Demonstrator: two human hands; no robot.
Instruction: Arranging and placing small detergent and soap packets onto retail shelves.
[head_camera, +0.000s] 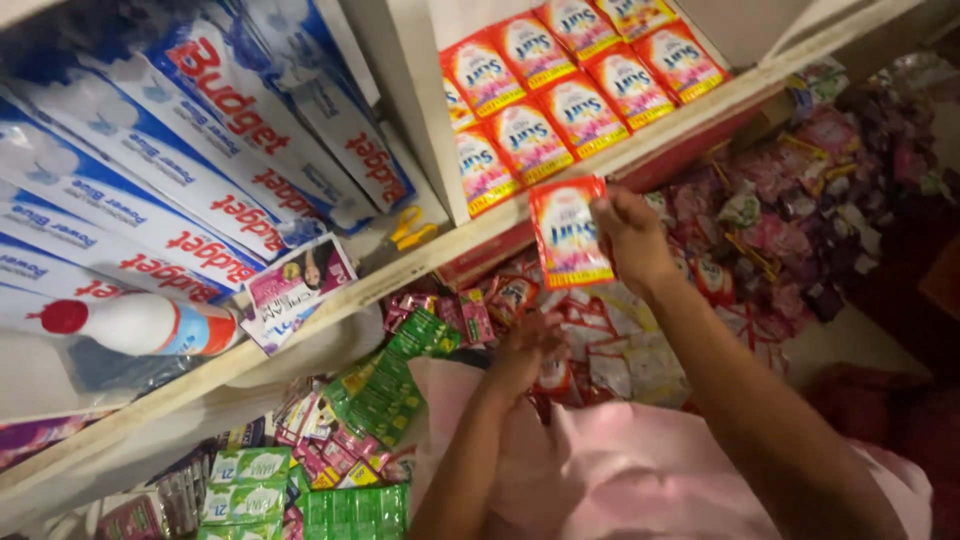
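Note:
My right hand (628, 240) holds up a red and orange detergent sachet (567, 232) by its upper right corner, just below the shelf's front edge. On the shelf above, rows of the same red sachets (560, 90) stand packed together. My left hand (525, 350) reaches down into a heap of loose red and white sachets (610, 350) on the lower level; whether its fingers grip one is hidden. A pink cloth (600, 470) lies over my lap below both arms.
Large white and blue bags (180, 150) fill the left compartment of the cream wooden shelf (420, 260). A white bottle with a red cap (140, 323) lies there, near a yellow clip (410, 228). Green sachet strips (385, 390) and pink and purple sachets (800, 190) crowd the lower level.

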